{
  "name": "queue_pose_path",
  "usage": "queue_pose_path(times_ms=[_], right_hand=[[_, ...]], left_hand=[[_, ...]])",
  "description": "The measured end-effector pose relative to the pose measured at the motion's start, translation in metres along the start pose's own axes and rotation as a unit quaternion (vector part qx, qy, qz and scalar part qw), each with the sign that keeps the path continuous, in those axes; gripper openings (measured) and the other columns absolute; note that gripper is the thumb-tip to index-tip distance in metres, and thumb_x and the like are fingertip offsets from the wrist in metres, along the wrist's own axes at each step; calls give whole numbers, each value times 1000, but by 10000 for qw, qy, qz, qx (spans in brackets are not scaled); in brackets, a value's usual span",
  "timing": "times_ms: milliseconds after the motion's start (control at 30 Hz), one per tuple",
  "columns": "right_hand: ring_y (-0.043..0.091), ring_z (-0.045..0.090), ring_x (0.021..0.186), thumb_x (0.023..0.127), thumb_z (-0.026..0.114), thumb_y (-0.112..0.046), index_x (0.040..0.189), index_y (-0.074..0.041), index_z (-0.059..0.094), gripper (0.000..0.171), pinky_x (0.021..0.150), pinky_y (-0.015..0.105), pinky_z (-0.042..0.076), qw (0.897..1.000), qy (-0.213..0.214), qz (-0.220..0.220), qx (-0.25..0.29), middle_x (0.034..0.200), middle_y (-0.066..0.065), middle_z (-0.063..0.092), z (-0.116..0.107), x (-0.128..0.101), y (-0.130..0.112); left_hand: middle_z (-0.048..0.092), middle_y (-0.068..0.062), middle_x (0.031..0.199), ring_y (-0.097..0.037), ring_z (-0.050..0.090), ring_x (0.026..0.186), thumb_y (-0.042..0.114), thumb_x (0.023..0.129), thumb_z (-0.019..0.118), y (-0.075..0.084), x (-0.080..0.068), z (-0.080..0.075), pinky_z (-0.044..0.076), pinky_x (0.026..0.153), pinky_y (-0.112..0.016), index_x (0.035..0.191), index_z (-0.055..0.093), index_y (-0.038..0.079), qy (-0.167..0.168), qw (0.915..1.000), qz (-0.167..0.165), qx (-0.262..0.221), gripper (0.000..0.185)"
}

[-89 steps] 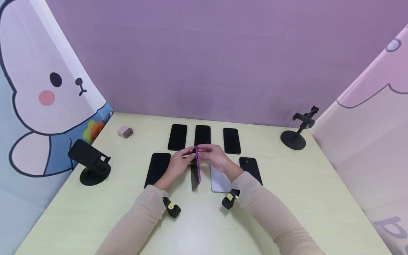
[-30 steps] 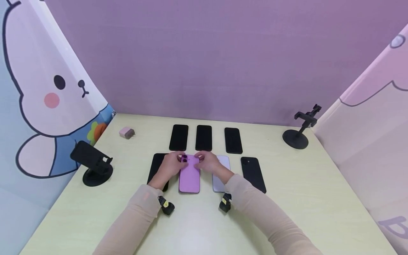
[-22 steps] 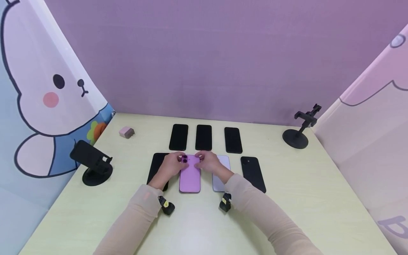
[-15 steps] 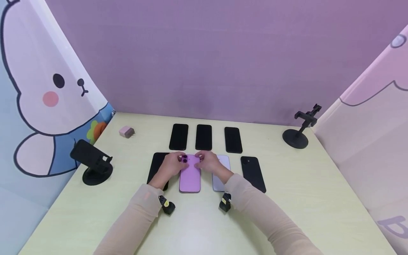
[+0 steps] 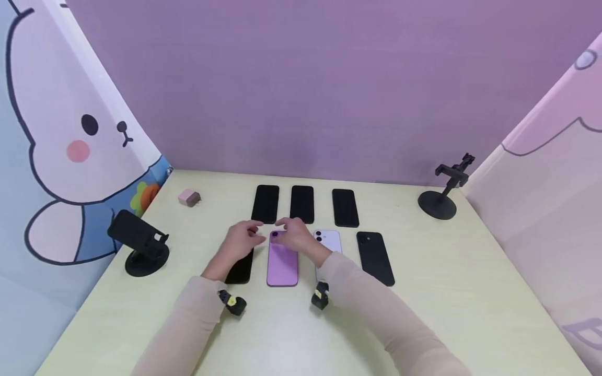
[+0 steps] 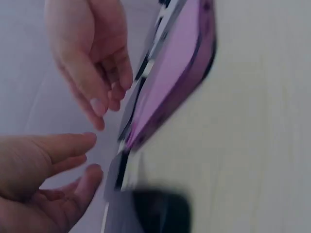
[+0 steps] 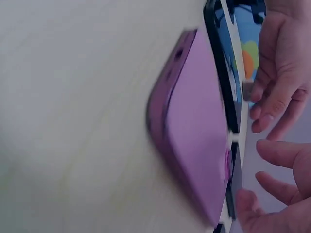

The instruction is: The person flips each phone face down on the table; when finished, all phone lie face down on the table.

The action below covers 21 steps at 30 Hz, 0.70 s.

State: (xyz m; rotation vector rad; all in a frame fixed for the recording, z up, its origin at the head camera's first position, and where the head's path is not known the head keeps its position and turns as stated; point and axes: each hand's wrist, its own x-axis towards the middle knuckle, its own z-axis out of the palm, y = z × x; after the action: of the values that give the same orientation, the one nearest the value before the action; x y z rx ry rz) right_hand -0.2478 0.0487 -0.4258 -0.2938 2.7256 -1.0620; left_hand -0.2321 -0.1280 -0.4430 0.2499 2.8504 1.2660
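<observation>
One purple smartphone [image 5: 282, 266], camera side up, on bench [image 5: 447, 292]; left hand [image 5: 239, 240], right hand [image 5: 297, 235] near its camera end, each grip wide.

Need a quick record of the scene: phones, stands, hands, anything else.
Front row, left to right: glossy black rectangular phone, partly hidden; purple rectangular phone, back up; pale lavender rectangular phone, back up; matte black rectangular phone, back up
Back row: three black rectangular phones
Stands: left black stand, round base; right black stand, round base
Other: pink-and-grey block, back left
Left hand: holds nothing
Right hand: holds nothing, raised over purple phone
</observation>
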Motion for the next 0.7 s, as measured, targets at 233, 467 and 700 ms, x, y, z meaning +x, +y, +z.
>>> queue_pose_path(times_ms=[233, 467, 700], right_hand=[[20, 60, 101, 84, 78, -20, 127, -12, 63, 46, 81, 29, 48, 9991, -215, -307, -178, 111, 9, 66, 25, 5, -27], [19, 61, 97, 83, 79, -20, 127, -10, 62, 48, 78, 25, 48, 9997, -200, -18, 104, 109, 9, 67, 46, 14, -36], [19, 61, 98, 80, 83, -18, 126, -9, 63, 51, 83, 27, 48, 9993, -69, 211, 311, 108, 9, 67, 53, 16, -36]], left_hand=[[61, -24, 109, -35, 61, 97, 7, 89, 70, -34, -10, -38, 51, 79, -46, 124, 61, -6, 185, 9997, -64, 123, 39], [59, -28, 118, -41, 57, 110, 15, 91, 68, -58, -13, -54, 49, 85, -50, 130, 56, -5, -183, 9980, -599, 104, 45], [62, -26, 113, -40, 59, 106, 14, 88, 72, -64, -10, -50, 49, 86, -48, 128, 58, -6, -329, 9983, -455, -123, 47]])
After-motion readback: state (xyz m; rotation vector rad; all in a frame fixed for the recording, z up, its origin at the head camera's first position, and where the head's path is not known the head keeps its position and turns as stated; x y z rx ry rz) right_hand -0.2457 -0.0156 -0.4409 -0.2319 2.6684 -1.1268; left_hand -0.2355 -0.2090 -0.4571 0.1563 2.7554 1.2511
